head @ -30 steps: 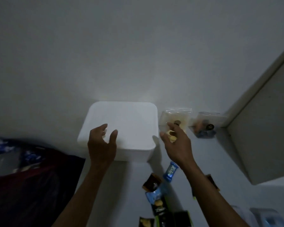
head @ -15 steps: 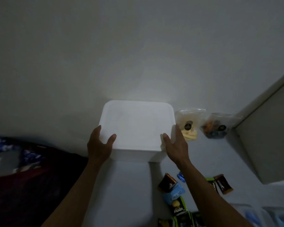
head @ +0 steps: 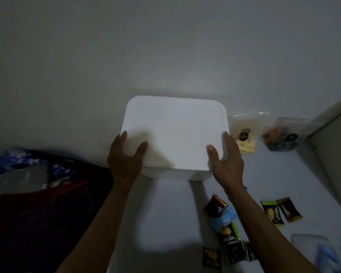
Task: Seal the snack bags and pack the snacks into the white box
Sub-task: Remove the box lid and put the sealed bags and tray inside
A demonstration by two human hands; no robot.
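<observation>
The white box point(head: 175, 133) stands on the pale floor against the wall with its lid on. My left hand point(head: 126, 158) grips the lid's near left corner, thumb on top. My right hand point(head: 225, 158) grips the near right corner the same way. Right of the box lie two clear snack bags: one with pale yellow sticks point(head: 244, 133), one with mixed dark and orange pieces point(head: 283, 136). Several small wrapped snacks lie near my right forearm: a brown one point(head: 214, 206), a blue one point(head: 223, 218), green ones point(head: 273, 212).
Dark red and blue fabric point(head: 37, 186) fills the left foreground. A grey door or cabinet panel point(head: 337, 154) stands at the right. Clear plastic items point(head: 323, 253) lie at the bottom right corner.
Both hands came to the box's near corners and now grip the lid; the right hand left the yellow-stick bag. The view shifted, so the box sits more central and closer.
</observation>
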